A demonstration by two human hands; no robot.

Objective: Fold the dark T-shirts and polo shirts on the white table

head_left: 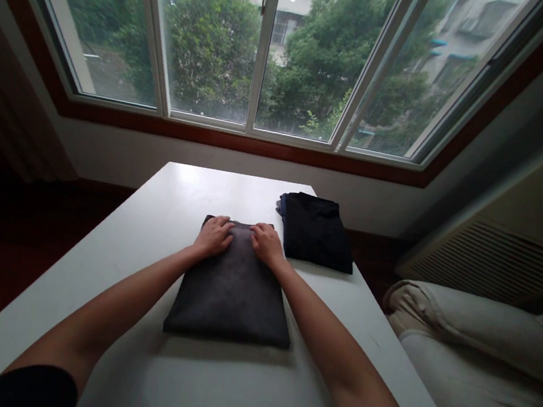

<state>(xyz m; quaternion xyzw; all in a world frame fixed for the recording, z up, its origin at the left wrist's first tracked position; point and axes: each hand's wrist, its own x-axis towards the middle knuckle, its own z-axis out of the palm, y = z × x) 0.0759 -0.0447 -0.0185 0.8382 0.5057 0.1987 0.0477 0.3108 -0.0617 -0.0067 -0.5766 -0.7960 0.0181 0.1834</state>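
Observation:
A dark grey garment (235, 289), folded into a neat rectangle, lies flat in front of me. My left hand (216, 235) rests on its far left part, palm down, with the fingers laid over the cloth near the far edge. On the far right part lies my right hand (266, 242), also palm down, its fingertips at the same edge. Both hands press on the cloth from above, fingers extended. The garment's kind cannot be made out from its fold.
The white table (135, 238) carries a stack of folded dark clothes (318, 230) at the back right, reaching the table's right edge. A pale upholstered sofa (485, 368) stands on the right. Beyond the table are a wall and a wide window (260, 47).

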